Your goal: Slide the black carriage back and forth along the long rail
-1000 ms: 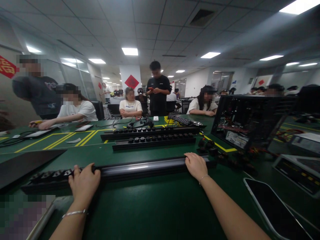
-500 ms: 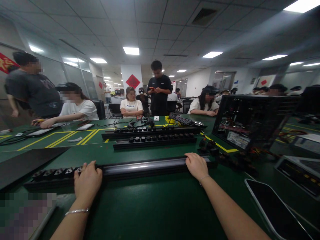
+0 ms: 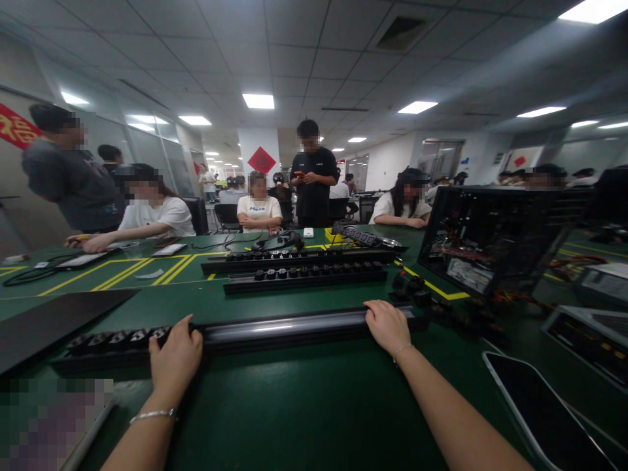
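Note:
A long black power strip [image 3: 279, 326] lies across the green table [image 3: 304, 399] in front of me, with a row of sockets on its left part. My left hand [image 3: 175, 356] grips it just right of those sockets. My right hand [image 3: 388, 325] rests closed over its right end. Both wrists wear thin bracelets.
Two more black power strips [image 3: 304, 275] lie farther back. An open computer case [image 3: 485, 239] stands at the right, with loose black plugs [image 3: 412, 288] in front of it. A phone [image 3: 534, 405] lies near right, a black panel [image 3: 53, 320] at left. Several people sit and stand around the table's far side.
My left hand has slid a little to the right along the strip. The view has shifted slightly; the right hand has hardly moved.

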Demonstrator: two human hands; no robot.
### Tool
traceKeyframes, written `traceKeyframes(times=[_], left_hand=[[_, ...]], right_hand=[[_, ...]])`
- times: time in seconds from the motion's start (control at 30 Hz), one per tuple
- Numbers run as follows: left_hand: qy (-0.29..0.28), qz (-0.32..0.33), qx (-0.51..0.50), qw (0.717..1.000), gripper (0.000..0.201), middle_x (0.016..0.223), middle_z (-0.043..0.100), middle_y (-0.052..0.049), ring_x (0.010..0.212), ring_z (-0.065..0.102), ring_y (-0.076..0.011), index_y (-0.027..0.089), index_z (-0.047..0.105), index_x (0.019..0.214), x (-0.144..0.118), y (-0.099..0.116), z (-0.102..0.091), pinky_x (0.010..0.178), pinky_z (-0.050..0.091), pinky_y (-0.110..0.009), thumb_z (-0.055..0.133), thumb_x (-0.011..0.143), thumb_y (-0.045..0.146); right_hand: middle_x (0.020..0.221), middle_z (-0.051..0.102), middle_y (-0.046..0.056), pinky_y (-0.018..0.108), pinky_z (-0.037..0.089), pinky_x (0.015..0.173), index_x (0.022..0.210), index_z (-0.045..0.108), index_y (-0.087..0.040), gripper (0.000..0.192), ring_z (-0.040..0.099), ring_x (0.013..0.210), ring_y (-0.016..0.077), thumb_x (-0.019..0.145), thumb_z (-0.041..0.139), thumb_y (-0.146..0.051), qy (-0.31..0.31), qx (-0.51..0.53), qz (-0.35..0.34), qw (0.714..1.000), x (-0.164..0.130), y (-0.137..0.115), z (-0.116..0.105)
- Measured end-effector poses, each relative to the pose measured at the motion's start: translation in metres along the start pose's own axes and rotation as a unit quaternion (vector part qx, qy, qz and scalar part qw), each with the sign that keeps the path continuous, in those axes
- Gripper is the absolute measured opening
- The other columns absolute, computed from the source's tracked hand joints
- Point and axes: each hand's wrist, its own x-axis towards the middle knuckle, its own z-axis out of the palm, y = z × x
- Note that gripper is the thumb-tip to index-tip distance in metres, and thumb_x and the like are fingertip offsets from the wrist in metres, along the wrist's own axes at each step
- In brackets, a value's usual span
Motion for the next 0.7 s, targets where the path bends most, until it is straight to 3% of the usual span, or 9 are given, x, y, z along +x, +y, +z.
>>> traceKeyframes(times=[0.33,0.7], left_hand=[[-0.062,-0.029,0.017,0.998,0.050,0.126,0.056,-0.011,0.116,0.050,-0.0241,0.015,0.041,0.129,0.005,0.000,-0.007,0.111,0.005,-0.049,0.026,0.085,0.031],[0.005,0.004,0.032,0.999,0.049,0.127,0.055,-0.011,0.120,0.047,-0.0211,0.012,0.044,0.127,0.002,-0.001,0.004,0.109,0.018,-0.043,0.027,0.083,0.026]], right_hand=[[0.120,0.059,0.003,0.037,0.032,0.095,0.110,0.061,-0.022,0.040,0.045,0.116,0.0193,0.084,0.031,-0.026,-0.011,-0.008,0.006,1.000,0.001,0.000,0.000],[0.120,0.058,0.003,0.037,0.032,0.095,0.111,0.061,-0.023,0.041,0.046,0.115,0.0187,0.083,0.031,-0.025,-0.016,-0.018,0.006,1.000,0.001,0.000,-0.001]])
